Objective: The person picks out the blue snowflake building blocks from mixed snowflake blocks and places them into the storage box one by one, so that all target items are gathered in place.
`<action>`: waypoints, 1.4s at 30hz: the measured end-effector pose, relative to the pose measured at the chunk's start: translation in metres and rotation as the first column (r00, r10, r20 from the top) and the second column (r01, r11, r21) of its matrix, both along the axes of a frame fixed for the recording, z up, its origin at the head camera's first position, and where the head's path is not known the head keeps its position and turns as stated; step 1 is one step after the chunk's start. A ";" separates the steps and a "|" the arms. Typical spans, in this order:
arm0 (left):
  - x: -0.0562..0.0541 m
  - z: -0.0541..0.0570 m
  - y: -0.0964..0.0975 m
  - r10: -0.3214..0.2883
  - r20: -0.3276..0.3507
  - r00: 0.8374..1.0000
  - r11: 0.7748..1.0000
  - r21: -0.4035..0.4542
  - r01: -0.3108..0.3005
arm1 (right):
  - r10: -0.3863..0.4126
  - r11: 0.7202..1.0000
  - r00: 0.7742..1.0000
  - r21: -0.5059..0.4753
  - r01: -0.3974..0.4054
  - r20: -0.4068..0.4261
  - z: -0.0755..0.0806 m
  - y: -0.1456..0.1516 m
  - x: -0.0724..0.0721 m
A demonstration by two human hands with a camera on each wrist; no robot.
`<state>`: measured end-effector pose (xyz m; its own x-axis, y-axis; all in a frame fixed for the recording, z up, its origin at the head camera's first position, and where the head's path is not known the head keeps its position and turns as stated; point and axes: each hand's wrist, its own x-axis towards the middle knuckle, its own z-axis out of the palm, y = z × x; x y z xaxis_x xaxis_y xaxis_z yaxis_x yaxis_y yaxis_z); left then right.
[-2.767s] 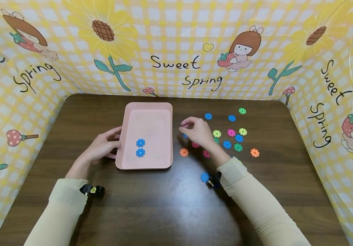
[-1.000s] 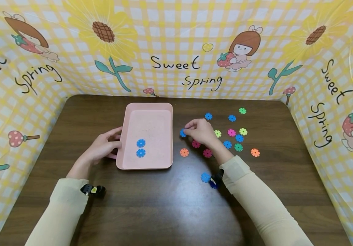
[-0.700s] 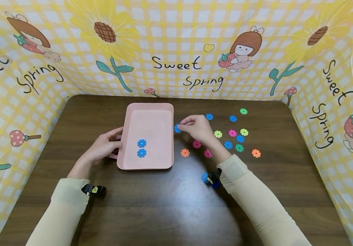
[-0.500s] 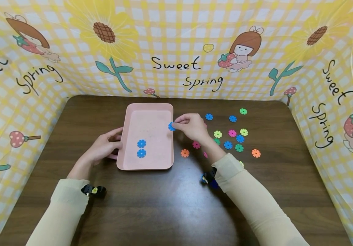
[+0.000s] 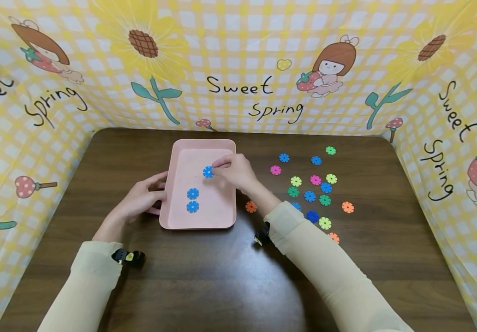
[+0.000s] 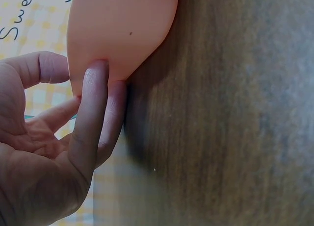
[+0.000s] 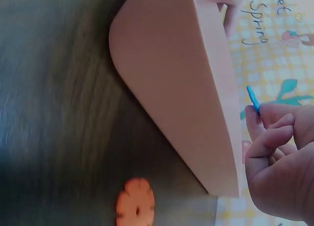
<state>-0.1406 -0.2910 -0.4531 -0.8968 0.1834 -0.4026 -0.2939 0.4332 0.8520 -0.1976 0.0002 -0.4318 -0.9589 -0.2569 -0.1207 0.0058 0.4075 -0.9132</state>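
Note:
In the head view my right hand pinches a blue notched plastic disc over the upper right part of the pink tray. The right wrist view shows this blue disc edge-on between thumb and fingertip, above the tray rim. Two more blue discs lie in the tray, one below the other. At the tray's left side, my left hand rests its fingertips against the outer wall. Close up in the left wrist view, these fingers touch the tray wall without wrapping round it.
Right of the tray, several loose discs lie scattered on the brown table, among them a pink disc, a green disc and an orange disc. My right forearm passes over part of them. A yellow checked cloth surrounds the table.
My right hand has taken a blue disc from the table right of the tray and carried it left, across the rim, over the tray. The left hand has stayed in place.

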 end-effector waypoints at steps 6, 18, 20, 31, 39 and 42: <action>-0.001 -0.001 -0.001 0.004 0.001 1.000 1.000 0.009 -0.004 | 0.005 0.999 1.000 0.033 -0.005 0.006 -0.006 -0.018 0.000; 0.001 0.000 0.000 -0.002 -0.012 1.000 1.000 0.024 0.002 | -0.029 0.992 0.999 0.122 0.027 0.014 -0.028 -0.050 0.002; 0.000 0.000 0.001 -0.002 -0.013 1.000 1.000 0.025 0.003 | -0.045 0.991 0.999 0.129 0.042 0.020 -0.030 -0.051 0.003; -0.001 -0.003 0.000 0.003 -0.009 1.000 0.999 0.038 -0.002 | 0.000 0.985 0.998 0.170 0.011 -0.066 -0.028 -0.047 0.004; -0.001 -0.005 -0.002 -0.004 -0.012 1.000 1.000 0.027 0.005 | 0.148 0.978 0.983 0.163 -0.130 -0.105 -0.010 -0.029 0.007; -0.001 -0.005 -0.003 -0.003 -0.015 1.000 1.000 0.026 0.004 | 0.217 0.967 0.969 0.163 -0.197 -0.116 -0.004 -0.018 0.007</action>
<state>-0.1414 -0.2940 -0.4582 -0.9022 0.1968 -0.3838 -0.2792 0.4119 0.8674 -0.1902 -0.0174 -0.4354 -0.8967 -0.4398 -0.0492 -0.2089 0.5187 -0.8291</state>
